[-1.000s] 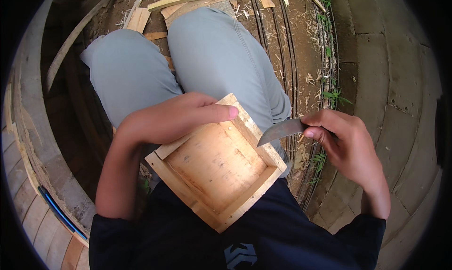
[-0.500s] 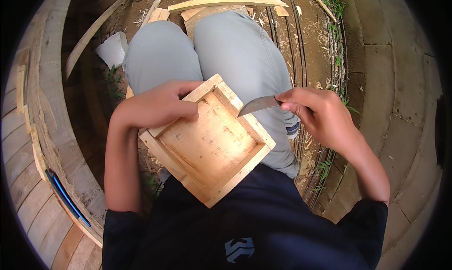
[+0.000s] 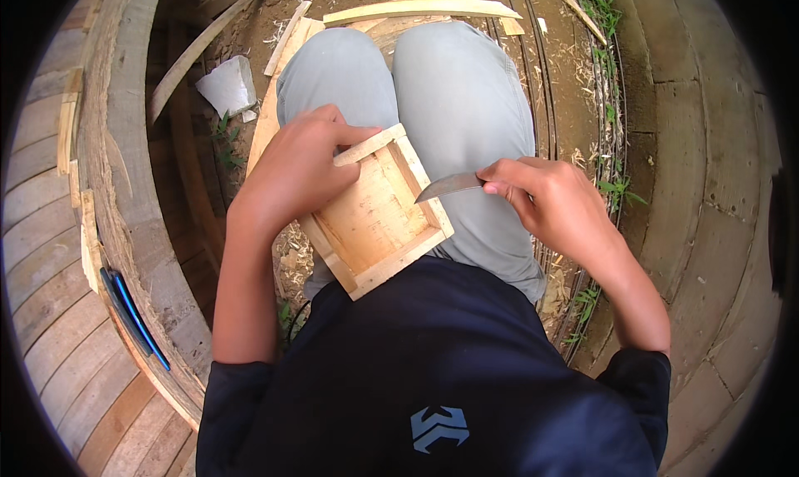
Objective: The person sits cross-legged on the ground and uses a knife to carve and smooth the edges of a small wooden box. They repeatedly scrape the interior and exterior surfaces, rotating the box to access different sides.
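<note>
A shallow wooden box (image 3: 381,201), open at the top with a raised frame round its floor, is tilted over my lap. My left hand (image 3: 310,156) grips its far left side, thumb over the rim and the other fingers largely hidden. In my right hand (image 3: 545,196) is a knife (image 3: 449,186) with a short curved blade, its handle covered by my fingers. The blade points left, and its tip overlaps the box's right side. Whether the tip touches the wood I cannot tell.
My grey-trousered knees (image 3: 462,102) lie beneath the box. Beyond them, a long pale wood strip (image 3: 416,9) and shavings cover the ground. A white block (image 3: 228,87) lies left, near a thick timber beam (image 3: 125,144). A blue-edged dark object (image 3: 133,319) rests on it. Wooden planks (image 3: 691,144) are at right.
The box has turned and tipped in my left hand, and its near corner has drawn away from my shirt. The knife stays by its right side. The whole view has shifted slightly.
</note>
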### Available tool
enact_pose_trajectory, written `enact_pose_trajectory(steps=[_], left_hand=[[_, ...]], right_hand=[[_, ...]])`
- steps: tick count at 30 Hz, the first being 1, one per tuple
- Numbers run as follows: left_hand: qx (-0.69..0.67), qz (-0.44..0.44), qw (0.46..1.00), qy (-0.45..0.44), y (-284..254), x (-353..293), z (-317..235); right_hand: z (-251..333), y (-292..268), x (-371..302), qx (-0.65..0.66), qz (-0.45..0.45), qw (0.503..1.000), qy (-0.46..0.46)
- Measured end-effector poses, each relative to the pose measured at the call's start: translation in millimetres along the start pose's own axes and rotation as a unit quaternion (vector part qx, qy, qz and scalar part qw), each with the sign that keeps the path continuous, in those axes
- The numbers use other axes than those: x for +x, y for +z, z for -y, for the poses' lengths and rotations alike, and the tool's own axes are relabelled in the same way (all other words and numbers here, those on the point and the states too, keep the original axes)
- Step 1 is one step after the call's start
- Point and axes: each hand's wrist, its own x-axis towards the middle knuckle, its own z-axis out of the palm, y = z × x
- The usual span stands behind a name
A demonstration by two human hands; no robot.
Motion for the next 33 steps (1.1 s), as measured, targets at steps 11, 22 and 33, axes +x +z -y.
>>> enact_pose_trajectory(steps=[11,22,33], left_hand=[[-0.117,0.016,0.992,0.038,-19,11,7],[-0.259,0.070,0.963,-0.010,31,10,-16],[-0.285,0.126,0.950,-0.028,29,6,-20]], right_hand=[[-9,-21,-11,0.042,-0.091,0.995,0.001],[-17,-48,-25,0.010,-0.027,0.996,0.083],[-4,-63,-18,-0.046,0.048,0.994,0.086]])
